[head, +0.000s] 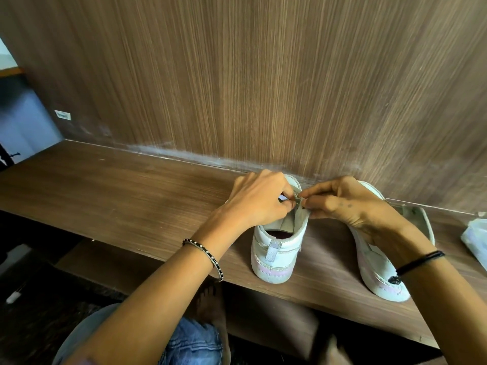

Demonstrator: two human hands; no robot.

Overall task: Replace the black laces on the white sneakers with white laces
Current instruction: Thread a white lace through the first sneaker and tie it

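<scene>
A white sneaker (274, 248) with a lilac sole stripe stands on the wooden shelf (131, 196), heel toward me. Both hands meet over its tongue and eyelets. My left hand (259, 201) pinches something small at the left eyelet row; a bit of white shows under its fingers. My right hand (340, 204) pinches the right side of the tongue edge, fingertips touching the left hand's. Whether a lace is held is hidden by the fingers. The second white sneaker (379, 275) lies beside it on the right, partly under my right wrist.
A wood-grain back panel (263, 88) rises right behind the shoes. A crumpled clear plastic bag (474, 238) lies at the shelf's right edge. Below the shelf front are a lower ledge, my bare feet and denim-clad knee (189, 343).
</scene>
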